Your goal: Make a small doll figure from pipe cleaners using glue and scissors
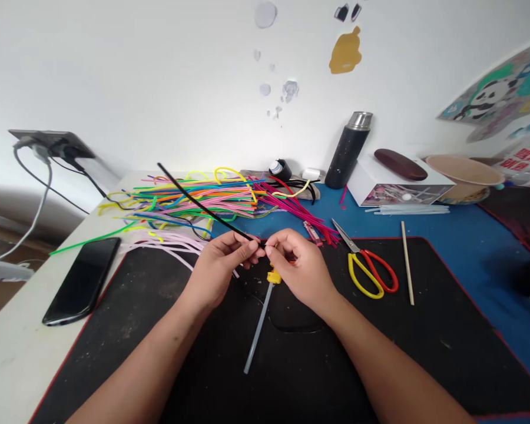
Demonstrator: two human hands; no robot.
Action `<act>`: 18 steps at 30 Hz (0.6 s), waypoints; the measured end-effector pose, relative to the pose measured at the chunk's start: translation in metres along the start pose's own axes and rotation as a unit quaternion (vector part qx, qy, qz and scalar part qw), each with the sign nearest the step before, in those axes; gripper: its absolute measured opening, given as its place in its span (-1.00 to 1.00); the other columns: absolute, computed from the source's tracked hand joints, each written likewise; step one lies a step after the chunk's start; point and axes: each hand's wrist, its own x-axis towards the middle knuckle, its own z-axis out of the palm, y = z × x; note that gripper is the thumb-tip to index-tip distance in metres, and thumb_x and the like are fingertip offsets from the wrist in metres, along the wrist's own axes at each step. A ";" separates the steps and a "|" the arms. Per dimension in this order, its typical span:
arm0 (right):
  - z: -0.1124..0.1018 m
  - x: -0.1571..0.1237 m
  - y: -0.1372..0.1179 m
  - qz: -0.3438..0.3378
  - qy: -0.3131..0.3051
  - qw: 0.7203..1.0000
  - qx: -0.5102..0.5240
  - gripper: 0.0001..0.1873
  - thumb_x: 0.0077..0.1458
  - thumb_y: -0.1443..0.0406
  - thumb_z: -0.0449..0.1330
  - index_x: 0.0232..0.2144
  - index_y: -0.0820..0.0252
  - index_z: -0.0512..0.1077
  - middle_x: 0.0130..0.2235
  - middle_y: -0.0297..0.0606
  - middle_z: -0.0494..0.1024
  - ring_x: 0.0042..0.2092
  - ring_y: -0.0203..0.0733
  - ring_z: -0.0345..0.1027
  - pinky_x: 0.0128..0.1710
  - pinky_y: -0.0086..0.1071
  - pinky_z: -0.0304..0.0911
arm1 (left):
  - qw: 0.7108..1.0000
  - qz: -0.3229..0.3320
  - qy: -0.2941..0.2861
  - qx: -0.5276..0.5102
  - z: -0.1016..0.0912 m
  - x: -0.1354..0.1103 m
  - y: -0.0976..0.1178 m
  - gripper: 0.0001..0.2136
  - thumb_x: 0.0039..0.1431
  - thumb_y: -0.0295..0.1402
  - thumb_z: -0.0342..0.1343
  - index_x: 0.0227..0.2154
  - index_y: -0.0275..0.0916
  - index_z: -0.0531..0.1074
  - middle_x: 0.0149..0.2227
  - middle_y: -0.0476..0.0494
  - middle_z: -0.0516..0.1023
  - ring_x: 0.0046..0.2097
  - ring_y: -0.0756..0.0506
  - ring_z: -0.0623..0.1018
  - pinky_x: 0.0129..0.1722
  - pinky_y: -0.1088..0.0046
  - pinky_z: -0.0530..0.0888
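Note:
Between both hands stretches a black pipe cleaner (198, 206), its long free end pointing up and to the left. My left hand (221, 262) pinches it near its lower end with thumb and fingers. Close beside it, the fingertips of my right hand (298, 259) are closed on the pipe cleaner's very end. Under my hands lies what looks like a glue gun (274, 277), with a yellow part showing and the rest mostly hidden. A translucent glue stick (258, 330) sticks out of it toward me over the black mat (212, 353).
Many coloured pipe cleaners (194, 203) lie behind my hands. Scissors (371, 271), a wooden stick (407, 262) and a lighter (312, 233) are to the right; a phone (82, 280) rests at left. A thermos (348, 150), a white box (400, 182) and a bowl (463, 171) stand behind.

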 end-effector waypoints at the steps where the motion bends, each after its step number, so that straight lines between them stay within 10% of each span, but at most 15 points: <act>1: 0.000 0.000 0.000 0.005 0.000 1.000 0.008 -0.90 0.25 0.21 0.22 -0.27 0.09 0.44 -0.52 -0.47 0.37 -0.52 -0.29 0.27 -0.49 -0.42 0.16 | 1.000 -0.006 -0.004 -0.004 0.000 0.000 -0.001 -0.76 0.10 -0.17 0.44 -0.39 -0.25 0.62 -0.38 -0.14 0.71 -0.39 -0.05 0.57 -0.35 0.46 0.46; 18: 0.000 0.000 -0.005 0.018 0.009 0.999 0.025 -0.88 0.19 0.20 0.24 -0.33 0.10 0.41 -0.56 -0.48 0.34 -0.54 -0.31 0.20 -0.52 -0.43 0.10 | 0.999 -0.014 -0.021 0.039 0.003 -0.001 0.005 -0.70 0.06 -0.10 0.45 -0.31 -0.24 0.65 -0.40 -0.14 0.71 -0.36 -0.10 0.61 -0.36 0.45 0.47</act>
